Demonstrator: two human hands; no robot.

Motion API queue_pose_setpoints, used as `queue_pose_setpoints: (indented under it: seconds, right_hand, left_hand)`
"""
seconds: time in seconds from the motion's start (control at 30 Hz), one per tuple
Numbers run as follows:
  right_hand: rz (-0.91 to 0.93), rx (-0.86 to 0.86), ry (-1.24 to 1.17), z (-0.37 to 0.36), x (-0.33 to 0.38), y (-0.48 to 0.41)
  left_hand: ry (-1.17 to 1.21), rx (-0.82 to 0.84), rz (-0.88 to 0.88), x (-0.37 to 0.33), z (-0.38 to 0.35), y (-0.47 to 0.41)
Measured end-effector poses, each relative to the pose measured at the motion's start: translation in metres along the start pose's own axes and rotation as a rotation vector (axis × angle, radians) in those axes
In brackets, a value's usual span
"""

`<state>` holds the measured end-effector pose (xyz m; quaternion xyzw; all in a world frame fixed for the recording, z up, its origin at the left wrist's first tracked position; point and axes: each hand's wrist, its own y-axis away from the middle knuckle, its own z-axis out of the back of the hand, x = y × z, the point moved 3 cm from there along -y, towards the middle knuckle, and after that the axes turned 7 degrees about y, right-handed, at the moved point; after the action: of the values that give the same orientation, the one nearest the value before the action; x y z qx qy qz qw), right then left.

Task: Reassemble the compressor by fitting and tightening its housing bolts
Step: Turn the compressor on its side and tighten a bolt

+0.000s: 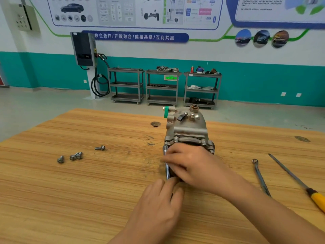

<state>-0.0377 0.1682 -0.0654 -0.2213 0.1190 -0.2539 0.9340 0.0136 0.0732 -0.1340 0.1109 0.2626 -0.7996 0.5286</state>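
The compressor [188, 131] lies mid-surface [79, 199], its long axis pointing away from the person. A chrome driver [166, 167] runs along that same line into a bolt on its left flange. The right hand [191, 164] pinches the shaft and the left hand [158, 199], nearer the body, grips the handle end. Loose bolts [76, 155] wait well left.

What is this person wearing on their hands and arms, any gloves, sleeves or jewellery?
Nothing that shows. The left hand and right hand are bare: no gloves, rings or watch in view. The left forearm and right forearm are bare too as far as the picture reaches; no sleeve or cuff appears.
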Motion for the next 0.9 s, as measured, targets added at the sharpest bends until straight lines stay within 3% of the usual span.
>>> queue_pose_setpoints:
  seconds: [0.03, 0.07, 0.13, 0.17, 0.27, 0.43, 0.53, 0.63, 0.73, 0.8, 0.9]
  right_hand:
    - [0.029, 0.085, 0.025, -0.003, 0.006, 0.000]
    - [0.045, 0.157, 0.045, -0.008, 0.005, -0.001]
    - [0.053, 0.288, 0.065, -0.015, 0.007, -0.004]
    - [0.061, 0.312, 0.058, -0.016, 0.013, -0.006]
    - [0.043, 0.371, 0.056, -0.024, 0.018, -0.009]
    - [0.020, 0.379, 0.075, -0.036, 0.021, -0.015]
    - [0.053, 0.341, 0.210, -0.041, 0.024, -0.013]
    - [0.073, 0.385, 0.311, -0.044, 0.027, -0.010]
    - [0.075, 0.324, 0.343, -0.044, 0.027, -0.005]
    - [0.119, 0.214, 0.400, -0.044, 0.029, -0.002]
    - [0.104, 0.150, 0.362, -0.048, 0.030, -0.002]
  left_hand:
    - [-0.095, -0.014, -0.002, 0.010, 0.000, 0.004]
    - [-0.048, -0.086, 0.062, 0.015, 0.005, 0.004]
    - [-0.096, -0.241, -0.104, 0.027, 0.011, 0.004]
    - [-0.126, -0.149, -0.101, 0.030, 0.015, 0.005]
    - [-0.244, -0.195, -0.372, 0.039, 0.018, 0.013]
    - [-0.194, -0.247, -0.405, 0.044, 0.023, 0.014]
    - [0.157, -0.237, -0.144, 0.049, 0.021, 0.018]
    - [0.887, -0.276, 0.346, 0.061, 0.018, 0.026]
    - [1.580, -0.030, 0.800, 0.069, 0.015, 0.035]
    - [1.834, 0.132, 0.898, 0.065, 0.017, 0.040]
    - [2.006, 0.112, 0.967, 0.061, 0.016, 0.040]
